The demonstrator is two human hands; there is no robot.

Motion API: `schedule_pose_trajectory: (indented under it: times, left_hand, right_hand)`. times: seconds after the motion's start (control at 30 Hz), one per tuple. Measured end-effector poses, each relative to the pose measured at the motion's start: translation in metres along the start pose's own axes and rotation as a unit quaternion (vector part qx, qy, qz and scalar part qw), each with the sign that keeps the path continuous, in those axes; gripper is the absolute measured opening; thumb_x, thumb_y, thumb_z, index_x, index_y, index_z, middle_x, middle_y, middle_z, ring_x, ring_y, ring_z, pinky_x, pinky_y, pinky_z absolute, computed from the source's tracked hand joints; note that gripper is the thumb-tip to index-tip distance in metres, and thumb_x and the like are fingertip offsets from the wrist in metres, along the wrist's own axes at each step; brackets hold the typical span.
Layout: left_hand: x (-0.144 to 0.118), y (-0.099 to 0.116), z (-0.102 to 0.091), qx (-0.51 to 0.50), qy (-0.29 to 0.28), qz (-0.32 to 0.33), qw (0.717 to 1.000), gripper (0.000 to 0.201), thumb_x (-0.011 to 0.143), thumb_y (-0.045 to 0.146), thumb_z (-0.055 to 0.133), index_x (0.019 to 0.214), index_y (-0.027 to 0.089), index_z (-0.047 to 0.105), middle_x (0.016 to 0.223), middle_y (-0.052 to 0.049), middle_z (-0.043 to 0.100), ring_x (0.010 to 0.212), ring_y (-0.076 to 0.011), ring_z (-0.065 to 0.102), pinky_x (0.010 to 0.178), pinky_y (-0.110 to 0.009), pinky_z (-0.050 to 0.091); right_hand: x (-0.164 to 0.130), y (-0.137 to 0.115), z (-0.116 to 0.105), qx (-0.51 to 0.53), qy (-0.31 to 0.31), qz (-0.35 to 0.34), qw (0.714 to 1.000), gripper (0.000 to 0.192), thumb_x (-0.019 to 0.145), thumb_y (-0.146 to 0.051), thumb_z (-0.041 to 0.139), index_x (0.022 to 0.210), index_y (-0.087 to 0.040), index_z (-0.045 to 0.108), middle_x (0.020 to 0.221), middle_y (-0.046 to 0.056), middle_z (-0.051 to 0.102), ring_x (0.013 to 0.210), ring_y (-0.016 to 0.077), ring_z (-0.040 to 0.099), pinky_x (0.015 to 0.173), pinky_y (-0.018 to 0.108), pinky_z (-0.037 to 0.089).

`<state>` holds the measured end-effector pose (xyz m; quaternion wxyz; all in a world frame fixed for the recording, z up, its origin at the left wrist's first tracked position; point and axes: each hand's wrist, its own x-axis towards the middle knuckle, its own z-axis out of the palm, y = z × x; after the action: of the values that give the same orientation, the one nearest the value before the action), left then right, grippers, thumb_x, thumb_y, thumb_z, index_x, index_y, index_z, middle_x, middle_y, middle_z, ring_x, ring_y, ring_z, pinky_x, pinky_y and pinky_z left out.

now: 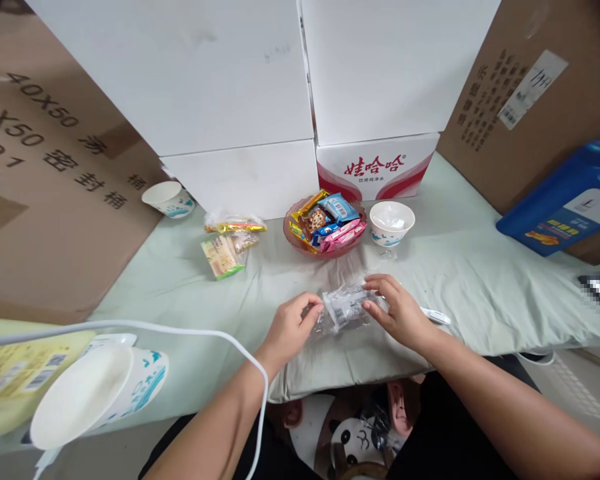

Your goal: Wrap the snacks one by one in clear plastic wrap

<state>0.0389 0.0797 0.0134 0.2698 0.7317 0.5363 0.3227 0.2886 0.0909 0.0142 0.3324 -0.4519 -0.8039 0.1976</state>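
Observation:
A crinkled clear plastic packet [349,305] with faint dark print lies on the cloth near the front edge of the table. My left hand [291,325] pinches its left edge between thumb and fingertips. On the other side, my right hand [397,310] has its thumb and fingers apart, with the fingertips at the packet's right end. What the packet contains is hard to make out. Just behind it stands a pink glass bowl [303,247] full of wrapped snacks. A small white object [436,316] lies partly behind my right wrist.
A paper cup [395,233] with clear plastic inside stands right of the bowl; wrapped snacks [223,257] lie left. Another cup [167,199] tilts by a cardboard box [55,253]. White boxes [240,177] form the back. A white cable [190,328] crosses my left forearm. A blue jug [555,207] leans right.

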Motion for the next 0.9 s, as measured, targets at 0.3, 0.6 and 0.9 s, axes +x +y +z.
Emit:
schedule_pose_trajectory:
  times: [0.3, 0.6, 0.9]
  left_hand:
    - [0.010, -0.006, -0.018, 0.204, 0.220, 0.042, 0.953, 0.023, 0.086, 0.023, 0.051, 0.104, 0.015, 0.062, 0.107, -0.013, 0.065, 0.101, -0.0252, 0.060, 0.091, -0.040, 0.046]
    - [-0.041, 0.050, 0.009, 0.343, -0.176, 0.179, 0.905, 0.015, 0.087, 0.014, 0.054, 0.085, 0.017, 0.068, 0.077, -0.006, 0.068, 0.090, -0.0242, 0.064, 0.101, -0.047, 0.040]
    - [-0.029, 0.053, -0.008, 0.361, -0.180, -0.101, 0.909, 0.033, 0.092, 0.022, 0.048, 0.124, 0.018, 0.055, 0.124, -0.013, 0.060, 0.088, -0.0244, 0.069, 0.070, -0.034, 0.053]
  right_hand:
    - [-0.004, -0.018, 0.007, -0.037, -0.086, -0.012, 0.995, 0.029, 0.083, -0.036, 0.068, 0.105, -0.019, 0.061, 0.116, 0.013, 0.057, 0.108, 0.0271, 0.058, 0.093, 0.045, 0.051]
    - [0.001, -0.014, 0.021, -0.112, -0.081, -0.020, 0.990, 0.051, 0.081, -0.030, 0.069, 0.128, -0.018, 0.052, 0.127, 0.015, 0.055, 0.119, 0.0311, 0.051, 0.101, 0.049, 0.045]
    - [0.008, -0.010, 0.004, -0.016, -0.065, 0.018, 0.998, 0.043, 0.081, -0.035, 0.067, 0.119, -0.019, 0.057, 0.106, 0.011, 0.059, 0.101, 0.0277, 0.055, 0.089, 0.045, 0.048]
